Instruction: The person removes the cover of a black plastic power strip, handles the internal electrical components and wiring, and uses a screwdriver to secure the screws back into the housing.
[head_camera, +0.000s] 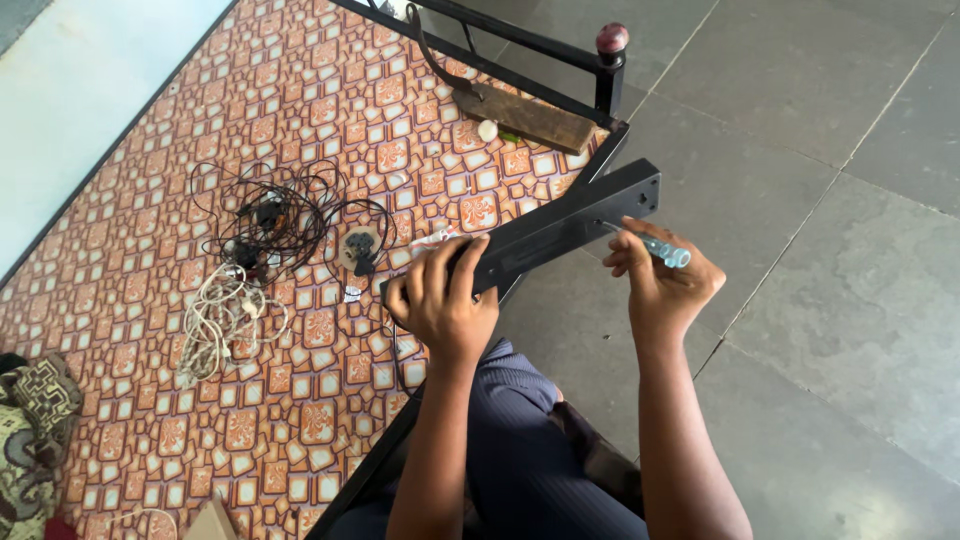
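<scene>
The long black bar (545, 228) over the person's lap looks hard, stiff and a bit heavy, so the left hand (440, 305) wraps its curled fingers round one end while the right hand (662, 280) pinches a blue-handled screwdriver (660, 247) against it.

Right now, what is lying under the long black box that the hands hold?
Under the black box show the patterned mattress, the black bed frame and grey floor tiles. Its own body covers whatever lies directly beneath.

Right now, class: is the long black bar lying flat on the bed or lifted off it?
Lifted. The left hand grips one end of the black bar, and its other end juts out over the grey floor, above the bed frame.
</scene>
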